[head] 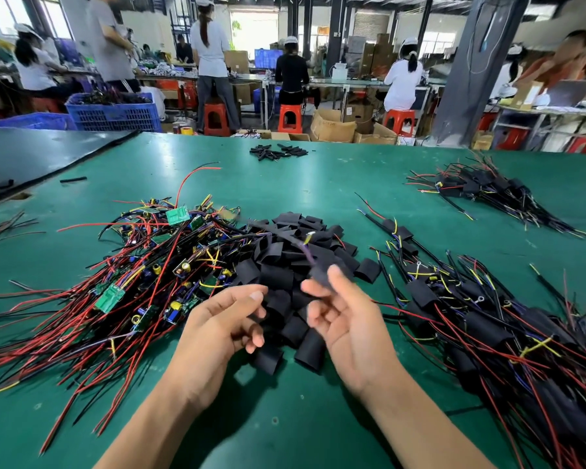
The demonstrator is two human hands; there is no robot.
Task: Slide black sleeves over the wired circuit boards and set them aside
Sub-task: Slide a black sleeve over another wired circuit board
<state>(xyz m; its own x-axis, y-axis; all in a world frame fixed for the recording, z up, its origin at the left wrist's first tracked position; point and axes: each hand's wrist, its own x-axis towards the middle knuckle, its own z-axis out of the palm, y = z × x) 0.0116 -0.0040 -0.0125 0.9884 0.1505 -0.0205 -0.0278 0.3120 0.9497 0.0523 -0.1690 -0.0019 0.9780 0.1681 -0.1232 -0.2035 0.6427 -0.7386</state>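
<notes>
The right hand (347, 321) pinches a blurred sleeved board (322, 277), probably bound for the finished pile (487, 319) at three o'clock; for the left hand (222, 321) I cannot tell the grip.

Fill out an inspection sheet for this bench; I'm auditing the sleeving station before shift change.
Surface: green matted table, glossy.
Job's things: heap of flat black sleeves centre; pile of bare wired green circuit boards left; near sleeved-board pile and far sleeved-board pile right.
Clutter: short black tubes far side.
Grips: left grip loosely curled, empty; right grip pinches a blurred dark wired piece.
Cables: red and black wires sprawl from the board piles.
Surroundings: blue plastic crates, orange stools, people at benches.
</notes>
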